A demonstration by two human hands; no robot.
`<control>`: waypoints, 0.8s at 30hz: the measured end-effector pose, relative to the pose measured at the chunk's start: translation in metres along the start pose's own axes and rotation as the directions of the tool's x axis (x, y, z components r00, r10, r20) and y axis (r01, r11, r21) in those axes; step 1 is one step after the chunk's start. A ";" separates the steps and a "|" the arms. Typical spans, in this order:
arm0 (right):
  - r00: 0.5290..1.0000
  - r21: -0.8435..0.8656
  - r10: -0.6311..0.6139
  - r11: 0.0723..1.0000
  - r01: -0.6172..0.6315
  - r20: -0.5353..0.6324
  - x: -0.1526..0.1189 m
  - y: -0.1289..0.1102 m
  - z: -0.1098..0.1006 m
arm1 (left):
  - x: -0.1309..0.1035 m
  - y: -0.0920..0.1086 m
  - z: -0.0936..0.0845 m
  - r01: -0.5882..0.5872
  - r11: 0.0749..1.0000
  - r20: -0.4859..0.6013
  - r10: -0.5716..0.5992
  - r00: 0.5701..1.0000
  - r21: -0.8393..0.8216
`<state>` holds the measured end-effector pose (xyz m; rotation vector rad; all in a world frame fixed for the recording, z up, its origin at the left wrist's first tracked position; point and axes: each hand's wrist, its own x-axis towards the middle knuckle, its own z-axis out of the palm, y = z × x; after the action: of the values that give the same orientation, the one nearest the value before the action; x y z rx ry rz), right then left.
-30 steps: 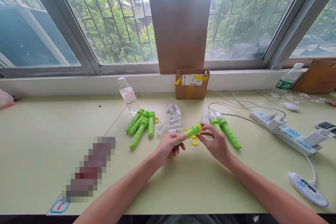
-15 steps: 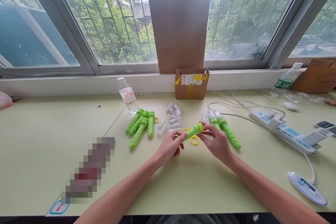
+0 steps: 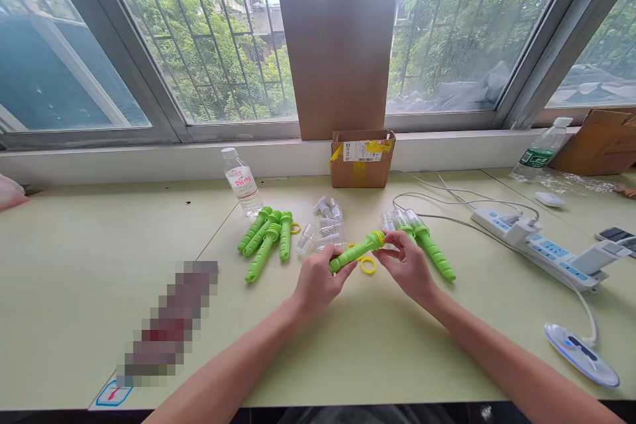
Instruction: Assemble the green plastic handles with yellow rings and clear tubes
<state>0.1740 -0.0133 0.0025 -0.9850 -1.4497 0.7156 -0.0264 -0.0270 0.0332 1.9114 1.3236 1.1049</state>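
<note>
A green ridged tube (image 3: 355, 253) is held tilted above the table, its right end higher. My left hand (image 3: 320, 276) is closed round its lower left end. The fingers of my right hand (image 3: 406, 265) pinch the upper end, where a yellow ring (image 3: 379, 238) sits around the tube. Beneath it lie loose yellow rings (image 3: 368, 265). Several clear plastic caps (image 3: 330, 225) are just behind my left hand. To the left rest several green tubes (image 3: 263, 252), with one more yellow ring (image 3: 295, 228) beside them. Right of my right hand, green tubes (image 3: 435, 253) have clear caps on.
A water bottle (image 3: 242, 182) and a small cardboard box (image 3: 362, 159) stand at the back. On the right are a power strip (image 3: 541, 245) with cables, a white oval device (image 3: 581, 354) and another bottle (image 3: 541, 149). A blurred-out object (image 3: 171, 324) lies front left.
My left hand has shifted its grip towards the tube's lower left end, and more of the tube shows. My right hand has stayed at the ringed end.
</note>
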 end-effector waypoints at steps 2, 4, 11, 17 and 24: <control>1.000 -0.004 0.004 1.000 -0.004 0.005 0.000 0.001 0.000 | 0.000 -0.001 0.000 0.011 1.000 0.022 -0.011 1.000 -0.018; 1.000 -0.001 0.008 1.000 -0.008 0.012 0.000 0.002 0.000 | 0.001 -0.002 0.000 0.030 0.999 0.040 -0.028 0.999 -0.046; 0.999 0.000 0.026 1.000 -0.026 0.026 0.000 0.001 0.000 | 0.002 -0.001 0.000 0.210 0.956 0.124 -0.187 0.974 -0.206; 0.999 -0.027 0.029 0.999 -0.028 0.045 0.000 -0.001 -0.001 | 0.005 0.000 -0.001 0.398 0.857 0.253 -0.326 0.911 -0.328; 0.999 0.019 0.020 1.000 -0.020 0.025 -0.002 -0.001 0.000 | 0.006 -0.004 0.000 0.436 0.841 0.308 -0.342 0.888 -0.322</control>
<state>0.1740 -0.0151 0.0024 -0.9801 -1.4540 0.7579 -0.0277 -0.0198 0.0321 1.3558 1.1883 0.8187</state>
